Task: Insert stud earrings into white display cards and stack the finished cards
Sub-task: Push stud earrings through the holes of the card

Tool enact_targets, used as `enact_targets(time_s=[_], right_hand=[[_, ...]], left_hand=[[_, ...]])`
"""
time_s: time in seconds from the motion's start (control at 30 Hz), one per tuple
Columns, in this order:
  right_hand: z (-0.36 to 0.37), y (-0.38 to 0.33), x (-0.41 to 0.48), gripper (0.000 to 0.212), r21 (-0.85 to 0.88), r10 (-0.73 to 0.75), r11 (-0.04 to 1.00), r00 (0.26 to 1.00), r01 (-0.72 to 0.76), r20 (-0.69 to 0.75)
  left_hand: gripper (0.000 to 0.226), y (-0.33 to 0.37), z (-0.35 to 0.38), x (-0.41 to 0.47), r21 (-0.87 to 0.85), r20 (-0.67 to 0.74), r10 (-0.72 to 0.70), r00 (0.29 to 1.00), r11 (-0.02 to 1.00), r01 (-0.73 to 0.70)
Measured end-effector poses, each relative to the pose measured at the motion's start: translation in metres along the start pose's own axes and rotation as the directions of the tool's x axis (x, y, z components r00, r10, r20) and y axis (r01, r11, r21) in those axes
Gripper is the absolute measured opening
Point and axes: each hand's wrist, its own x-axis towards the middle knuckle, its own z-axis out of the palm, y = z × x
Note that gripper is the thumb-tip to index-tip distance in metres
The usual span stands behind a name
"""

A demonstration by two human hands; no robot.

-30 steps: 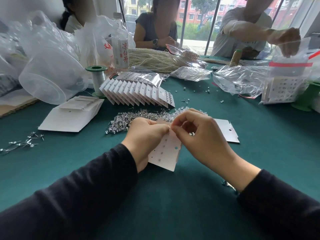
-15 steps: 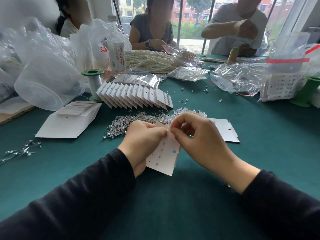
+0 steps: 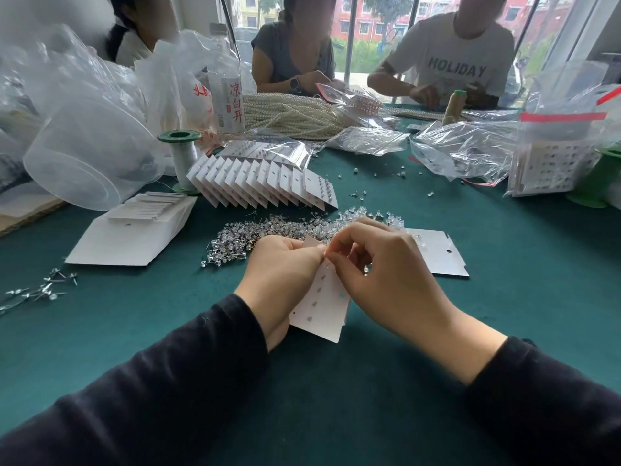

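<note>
White display card [image 3: 324, 307] is held off the table, tilted, low centre, between both hands; a column of small studs shows on its face, with a hang hole near its right edge. Left hand [image 3: 280, 280] grips the card's left side, fingers curled round it, thumb on top. Right hand [image 3: 379, 280] has its fingers curled, thumb and forefinger pinched at the card's top edge and touching it; whether a stud sits between the tips is too small to tell. Both arms are in dark sleeves. Just behind the hands is a loose stud pile [image 3: 265, 235] on the green table [image 3: 504, 297]. A single blank card [image 3: 440, 253] lies flat, right of the pile and partly behind the right hand. Behind the pile is a finished card row [image 3: 262, 185], fanned and overlapping. A blank card stack [image 3: 134, 237] lies to the left, with a small stud cluster [image 3: 40, 289] at the far left edge. Farther back are a thread spool [image 3: 181, 153], a clear tub [image 3: 84, 153] on its side, pearl strands [image 3: 289, 116] and plastic bags [image 3: 463, 149]. Three other people sit across the table.
</note>
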Motion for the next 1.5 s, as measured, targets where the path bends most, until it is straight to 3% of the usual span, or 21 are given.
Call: enact_targets(time_s=[0.13, 0.6, 1.07, 1.5], right_hand=[[0.0034, 0.0001, -0.0014, 0.009, -0.027, -0.029, 0.999, 0.999, 0.029, -0.013], [0.0045, 0.0030, -0.0043, 0.009, -0.035, -0.006, 0.999, 1.000, 0.006, -0.008], [-0.0020, 0.0043, -0.0064, 0.007, -0.009, 0.007, 1.000, 0.999, -0.007, -0.042], [-0.0007, -0.0030, -0.0068, 0.007, -0.145, -0.071, 0.987, 0.997, 0.067, -0.024]], left_hand=[[0.021, 0.0007, 0.0007, -0.0006, -0.015, 0.020, -0.016, 1.000, 1.000, 0.016], [0.028, 0.0005, 0.0008, -0.0003, -0.016, -0.009, -0.021, 1.000, 1.000, 0.021], [0.025, -0.0041, -0.0039, 0.0034, 0.137, 0.007, 0.029, 1.000, 0.990, -0.030], [0.023, -0.0073, -0.0003, 0.0033, 0.211, -0.003, 0.074, 0.997, 0.975, -0.072]])
